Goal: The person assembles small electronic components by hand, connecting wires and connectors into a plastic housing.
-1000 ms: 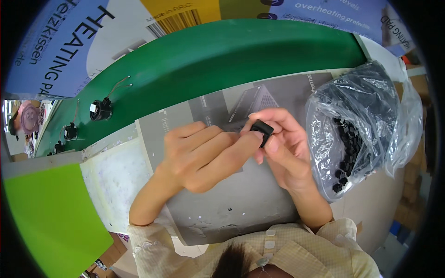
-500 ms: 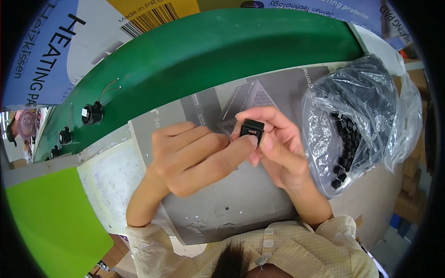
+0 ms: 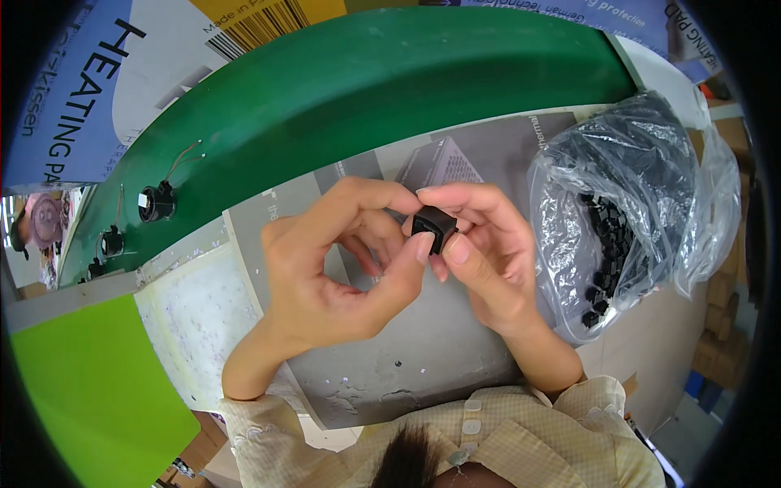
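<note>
A small black plastic housing [image 3: 438, 224], squarish with an opening in one face, is held up over the grey work surface [image 3: 390, 358]. My left hand [image 3: 333, 264] curls round in a ring, its index fingertip at the housing's top and its thumb against the near left side. From the other side my right hand [image 3: 490, 252] pinches the same piece between thumb and fingers. The fingers partly cover it, so the inside of the opening is hard to make out.
A clear plastic bag [image 3: 651, 154] with several small black pieces [image 3: 606, 252] lies at the right. Beyond runs a green belt [image 3: 390, 89], carrying round black parts with wires [image 3: 156, 202] at the left. Printed boxes [image 3: 89, 89] line the far side. A bright green panel [image 3: 98, 390] is at lower left.
My left hand has turned and its fingers have uncurled from a closed fist into a ring. The black housing has tilted between both hands. The right hand has hardly moved.
</note>
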`<state>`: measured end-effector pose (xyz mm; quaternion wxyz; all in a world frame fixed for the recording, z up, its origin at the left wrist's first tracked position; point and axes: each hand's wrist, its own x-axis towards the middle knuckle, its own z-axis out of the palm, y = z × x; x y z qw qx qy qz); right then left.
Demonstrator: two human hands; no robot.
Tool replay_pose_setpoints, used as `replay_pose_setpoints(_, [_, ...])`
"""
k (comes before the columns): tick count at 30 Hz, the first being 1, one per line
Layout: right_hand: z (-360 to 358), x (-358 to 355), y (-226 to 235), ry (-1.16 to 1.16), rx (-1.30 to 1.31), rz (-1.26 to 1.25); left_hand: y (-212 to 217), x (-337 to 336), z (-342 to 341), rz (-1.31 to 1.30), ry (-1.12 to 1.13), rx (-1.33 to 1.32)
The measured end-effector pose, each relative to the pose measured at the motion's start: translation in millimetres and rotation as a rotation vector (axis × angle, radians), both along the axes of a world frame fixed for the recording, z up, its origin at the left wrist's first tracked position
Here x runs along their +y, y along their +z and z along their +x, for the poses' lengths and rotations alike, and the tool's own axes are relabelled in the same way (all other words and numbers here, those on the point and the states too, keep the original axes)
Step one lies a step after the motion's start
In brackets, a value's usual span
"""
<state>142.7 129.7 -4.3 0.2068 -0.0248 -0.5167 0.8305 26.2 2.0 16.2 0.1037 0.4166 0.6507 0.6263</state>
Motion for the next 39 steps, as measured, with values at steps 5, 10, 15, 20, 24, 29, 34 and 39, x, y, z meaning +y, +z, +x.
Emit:
replay_pose_setpoints(5, [1.1,0.3,-1.0,-0.001,-0.035,0.042,1.5,-3.1,-1.7,-0.065,-0.006,0.019])
replay_pose_setpoints(10, [1.1,-0.2,-0.4,-0.026,-0.043,0.080,9.7,-8.1,-4.9,-0.126,-0.144,-0.162])
replay_pose_setpoints(15, [0.6,-1.3,-0.9,-0.054,-0.049,0.129,6.7,-6.9,-3.8,-0.108,-0.138,-0.148])
replay_pose_setpoints(20, [-0.1,-2.1,-0.4,-0.090,-0.062,0.217,8.9,-5.4,-1.0,-0.113,-0.075,-0.246])
replay_pose_setpoints(24, [0.2,-4.1,-1.1,-0.109,-0.101,0.182,13.5,-5.9,3.9,-0.150,-0.054,-0.250])
replay_pose_setpoints(29, [-0.7,-0.8,-0.1,-0.072,-0.109,0.154,17.9,-7.2,9.0,-0.203,0.032,-0.051])
replay_pose_setpoints(34, [-1.1,2.0,-3.1,-0.089,-0.078,0.303,17.5,-8.1,11.3,-0.213,0.068,-0.044])
replay_pose_setpoints(39, [-1.7,-1.7,-5.5,0.030,-0.062,0.075,16.2,-8.7,6.8,-0.165,0.048,-0.083])
